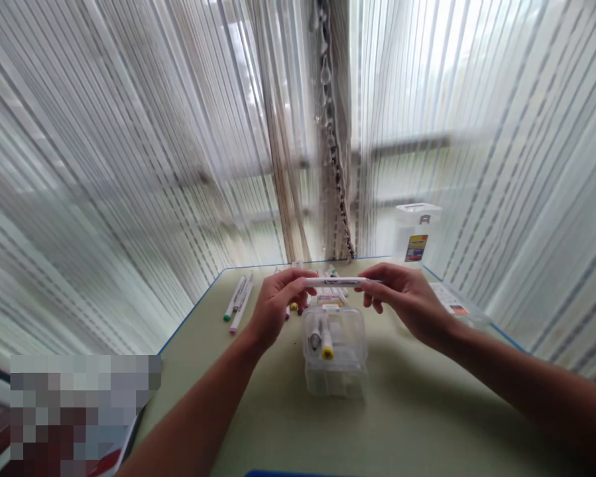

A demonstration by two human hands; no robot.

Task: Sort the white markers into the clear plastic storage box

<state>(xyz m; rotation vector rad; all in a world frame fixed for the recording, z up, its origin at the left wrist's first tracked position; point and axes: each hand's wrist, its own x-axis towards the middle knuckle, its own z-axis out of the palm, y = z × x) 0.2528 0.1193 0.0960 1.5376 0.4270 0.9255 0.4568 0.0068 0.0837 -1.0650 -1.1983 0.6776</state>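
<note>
Standing at the green table's [407, 411] far-right corner was one tall case [416, 246]; mid-table stood one clear box [335, 385]. Left hand [276, 301] and right hand [402, 291] pinched one white marker [337, 282] by its ends over the table's far half; slackening fingertips might have dropped it. Two boxed markers [327, 336] showed, two loose markers [242, 301] near the far-left corner, others too hidden to count.

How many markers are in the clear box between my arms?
2 visible: a yellow-ended marker and, just left of it, a grey-ended marker. Others may be hidden.
</note>
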